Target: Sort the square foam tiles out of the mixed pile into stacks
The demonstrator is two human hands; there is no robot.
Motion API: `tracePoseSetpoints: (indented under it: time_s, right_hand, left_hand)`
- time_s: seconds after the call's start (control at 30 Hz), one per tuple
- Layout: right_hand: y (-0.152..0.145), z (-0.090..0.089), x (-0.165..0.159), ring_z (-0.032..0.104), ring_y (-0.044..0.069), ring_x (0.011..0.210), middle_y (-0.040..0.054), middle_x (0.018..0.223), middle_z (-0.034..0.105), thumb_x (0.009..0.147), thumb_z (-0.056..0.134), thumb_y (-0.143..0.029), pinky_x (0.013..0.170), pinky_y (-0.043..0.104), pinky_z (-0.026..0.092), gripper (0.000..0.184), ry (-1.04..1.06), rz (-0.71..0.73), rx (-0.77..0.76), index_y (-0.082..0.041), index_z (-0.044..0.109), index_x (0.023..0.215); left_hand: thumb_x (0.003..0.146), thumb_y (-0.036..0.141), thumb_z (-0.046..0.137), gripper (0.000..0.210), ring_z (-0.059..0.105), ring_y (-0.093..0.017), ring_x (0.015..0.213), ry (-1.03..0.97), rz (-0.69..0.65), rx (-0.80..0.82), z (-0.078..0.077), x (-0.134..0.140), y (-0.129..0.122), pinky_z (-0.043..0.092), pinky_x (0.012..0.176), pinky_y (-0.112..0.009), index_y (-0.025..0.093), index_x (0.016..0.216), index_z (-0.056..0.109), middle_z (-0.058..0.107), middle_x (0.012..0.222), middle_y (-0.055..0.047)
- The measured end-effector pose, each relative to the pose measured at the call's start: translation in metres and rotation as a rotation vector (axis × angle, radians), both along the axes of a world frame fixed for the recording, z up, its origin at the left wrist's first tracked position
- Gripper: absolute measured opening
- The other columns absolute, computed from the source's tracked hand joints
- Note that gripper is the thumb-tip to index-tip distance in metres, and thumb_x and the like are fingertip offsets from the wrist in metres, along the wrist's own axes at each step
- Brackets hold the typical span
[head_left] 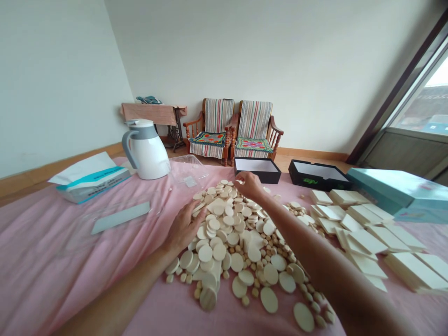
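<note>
A heap of pale round wooden discs (219, 252) mixed with small wooden beads (271, 242) spreads over the pink cloth. My left hand (185, 224) lies on the heap's left side, fingers stretched out over the discs and touching them. At the far end of the heap my right hand (248, 183) is closed, its fingers pinched together. A small pale piece shows at those fingertips, too small to name. Just beyond that hand stands a black open box (257, 177) with a white inside.
Stacked wooden rectangles (367, 240) lie at right, near a light blue box (402, 186) and a second black box (317, 179). At left are a white jug (150, 154), a tissue pack (94, 182) and a clear plastic tray (189, 170). Two chairs (219, 116) stand behind.
</note>
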State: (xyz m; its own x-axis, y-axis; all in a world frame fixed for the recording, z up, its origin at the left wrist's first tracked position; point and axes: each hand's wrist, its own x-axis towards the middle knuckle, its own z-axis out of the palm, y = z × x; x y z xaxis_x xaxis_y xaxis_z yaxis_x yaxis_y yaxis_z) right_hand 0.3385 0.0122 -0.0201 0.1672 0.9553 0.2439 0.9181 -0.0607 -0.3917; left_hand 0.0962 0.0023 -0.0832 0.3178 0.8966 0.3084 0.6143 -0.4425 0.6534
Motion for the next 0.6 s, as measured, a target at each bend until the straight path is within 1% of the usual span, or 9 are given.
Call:
tracePoseSetpoints:
  time_s: [0.1, 0.17, 0.2, 0.27, 0.33, 0.4, 0.47, 0.6]
  right_hand:
    - [0.017, -0.009, 0.034, 0.053, 0.035, 0.115, 0.0193, 0.118, 0.062, 0.084, 0.052, -0.049, 0.094, 0.045, 0.039, 0.046, -0.030, -0.185, -0.054, -0.012, 0.066, 0.107]
    - [0.024, -0.018, 0.047, 0.050, 0.042, 0.117, 0.0236, 0.119, 0.061, 0.080, 0.051, -0.059, 0.092, 0.053, 0.038, 0.057, -0.037, -0.265, -0.108, -0.010, 0.066, 0.105]
    - [0.027, -0.023, 0.050, 0.049, 0.043, 0.117, 0.0249, 0.118, 0.060, 0.080, 0.048, -0.062, 0.092, 0.054, 0.038, 0.062, -0.036, -0.293, -0.133, -0.009, 0.066, 0.105]
    - [0.031, -0.032, 0.051, 0.050, 0.041, 0.117, 0.0261, 0.118, 0.059, 0.082, 0.041, -0.066, 0.092, 0.052, 0.038, 0.070, -0.029, -0.331, -0.174, -0.007, 0.064, 0.109]
    - [0.035, -0.038, 0.050, 0.049, 0.039, 0.118, 0.0259, 0.121, 0.058, 0.082, 0.037, -0.067, 0.093, 0.050, 0.038, 0.073, -0.027, -0.350, -0.205, -0.007, 0.061, 0.114]
    - [0.039, -0.041, 0.050, 0.047, 0.038, 0.120, 0.0241, 0.125, 0.055, 0.081, 0.041, -0.065, 0.094, 0.048, 0.037, 0.070, -0.034, -0.350, -0.229, -0.008, 0.058, 0.118]
    - [0.043, -0.042, 0.052, 0.048, 0.036, 0.119, 0.0204, 0.126, 0.055, 0.079, 0.047, -0.058, 0.094, 0.047, 0.037, 0.062, -0.046, -0.326, -0.254, -0.012, 0.058, 0.119]
    - [0.046, -0.039, 0.056, 0.054, 0.031, 0.112, 0.0144, 0.117, 0.061, 0.079, 0.049, -0.046, 0.094, 0.044, 0.037, 0.046, -0.080, -0.240, -0.304, -0.017, 0.061, 0.113]
  left_hand:
    - [0.089, 0.057, 0.038, 0.058, 0.054, -0.026, 0.122, -0.005, -0.013, 0.017, -0.001, 0.001, 0.000, 0.042, 0.104, -0.041, 0.016, 0.127, 0.054, 0.059, 0.130, -0.012]
    - [0.090, 0.056, 0.039, 0.056, 0.055, -0.025, 0.120, -0.005, -0.019, 0.027, -0.001, 0.000, -0.001, 0.043, 0.104, -0.041, 0.017, 0.126, 0.055, 0.061, 0.128, -0.011]
    - [0.090, 0.056, 0.039, 0.055, 0.056, -0.025, 0.120, -0.003, -0.023, 0.030, 0.000, 0.000, -0.002, 0.043, 0.103, -0.041, 0.017, 0.126, 0.055, 0.061, 0.128, -0.011]
    - [0.090, 0.056, 0.040, 0.055, 0.056, -0.025, 0.120, 0.005, -0.030, 0.032, 0.000, 0.000, -0.002, 0.042, 0.104, -0.040, 0.017, 0.127, 0.054, 0.061, 0.128, -0.011]
    - [0.090, 0.056, 0.039, 0.055, 0.056, -0.025, 0.120, 0.015, -0.032, 0.030, 0.000, -0.001, -0.003, 0.042, 0.104, -0.041, 0.017, 0.128, 0.053, 0.060, 0.129, -0.011]
    - [0.091, 0.056, 0.039, 0.056, 0.056, -0.025, 0.119, 0.021, -0.030, 0.028, -0.001, -0.001, -0.003, 0.042, 0.103, -0.041, 0.017, 0.128, 0.053, 0.060, 0.129, -0.011]
    - [0.091, 0.055, 0.040, 0.055, 0.056, -0.025, 0.119, 0.022, -0.030, 0.029, -0.001, -0.001, -0.002, 0.043, 0.102, -0.040, 0.017, 0.127, 0.053, 0.060, 0.129, -0.011]
    - [0.090, 0.055, 0.040, 0.054, 0.056, -0.025, 0.119, 0.026, -0.032, 0.042, -0.001, 0.000, -0.002, 0.044, 0.102, -0.040, 0.017, 0.127, 0.054, 0.060, 0.128, -0.011]
